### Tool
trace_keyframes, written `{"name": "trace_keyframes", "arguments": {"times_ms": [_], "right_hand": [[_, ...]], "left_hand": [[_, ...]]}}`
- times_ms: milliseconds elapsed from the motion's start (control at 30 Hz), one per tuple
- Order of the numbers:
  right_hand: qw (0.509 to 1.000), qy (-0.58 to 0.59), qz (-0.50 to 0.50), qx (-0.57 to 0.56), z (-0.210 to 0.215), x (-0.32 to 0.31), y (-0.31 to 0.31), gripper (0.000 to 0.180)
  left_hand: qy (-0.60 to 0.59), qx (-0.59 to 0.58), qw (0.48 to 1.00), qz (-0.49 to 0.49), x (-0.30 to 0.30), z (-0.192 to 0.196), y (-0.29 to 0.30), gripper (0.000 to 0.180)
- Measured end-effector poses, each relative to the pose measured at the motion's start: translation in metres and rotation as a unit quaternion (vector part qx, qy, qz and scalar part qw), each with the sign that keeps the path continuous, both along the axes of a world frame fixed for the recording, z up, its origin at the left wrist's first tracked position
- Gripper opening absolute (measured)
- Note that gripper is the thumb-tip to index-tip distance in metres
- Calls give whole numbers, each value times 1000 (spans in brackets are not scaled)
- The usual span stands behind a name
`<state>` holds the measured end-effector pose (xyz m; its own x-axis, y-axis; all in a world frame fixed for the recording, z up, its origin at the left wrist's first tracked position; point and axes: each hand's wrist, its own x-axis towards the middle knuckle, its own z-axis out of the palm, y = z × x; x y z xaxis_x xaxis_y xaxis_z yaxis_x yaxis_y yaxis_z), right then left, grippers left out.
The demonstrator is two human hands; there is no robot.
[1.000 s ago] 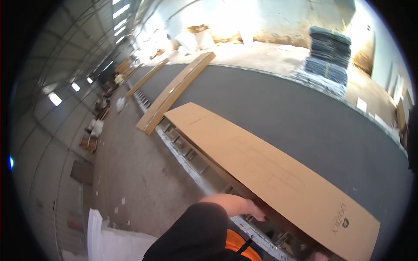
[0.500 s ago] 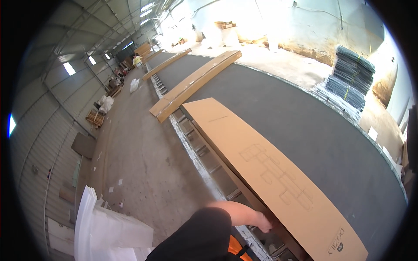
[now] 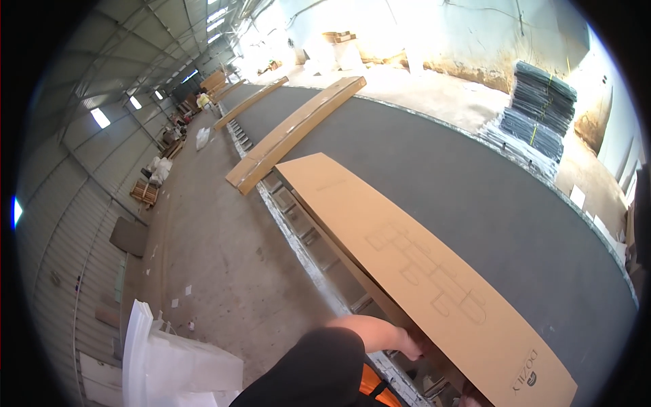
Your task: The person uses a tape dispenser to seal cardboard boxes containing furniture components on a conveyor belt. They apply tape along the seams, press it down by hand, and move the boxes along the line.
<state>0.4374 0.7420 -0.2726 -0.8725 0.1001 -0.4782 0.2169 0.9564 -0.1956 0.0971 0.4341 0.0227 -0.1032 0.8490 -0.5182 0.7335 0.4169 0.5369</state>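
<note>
A long, flat brown cardboard box [image 3: 380, 230] lies lengthwise at the edge of the conveyor, its top panel marked with a faint line drawing and dark print. Its near left side stands slightly apart, leaving a dark gap under the top panel. My left hand [image 3: 409, 346] reaches in from below, in a black sleeve, with curled fingers gripping that side edge; the fingertips are hidden beneath the panel. At the lower edge of the picture, a sliver of my right hand [image 3: 468, 399] shows by the box's near end, its fingers mostly out of sight.
The dark grey conveyor belt [image 3: 441, 176] runs far ahead, carrying another long carton [image 3: 298, 132] crosswise and a further one [image 3: 251, 102] beyond. White foam sheets [image 3: 183, 359] stand at lower left. Strapped dark bundles [image 3: 539, 115] are stacked at right. A person [image 3: 203, 100] stands far off.
The whole view has shifted a little to the left and slightly turned. My left hand stays on the box's side. A bit of my right hand now shows at the lower edge.
</note>
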Motion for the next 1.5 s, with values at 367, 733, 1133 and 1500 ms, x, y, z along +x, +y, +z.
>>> {"name": "trace_keyframes", "arguments": {"times_ms": [367,733,1133,1500], "right_hand": [[997,5,-80,23,98,-65,-27,61],[971,132,-198,36,236,-128,-77,53],[821,263,-456,221,301,-123,-105,49],[827,142,-493,229,271,-5,-14,69]], "left_hand": [[91,92,991,-34,27,-115,-24,48],[324,527,785,-33,60,102,14,44],[473,299,805,-198,55,37,34,78],[465,215,813,-277,69,30,31,75]]}}
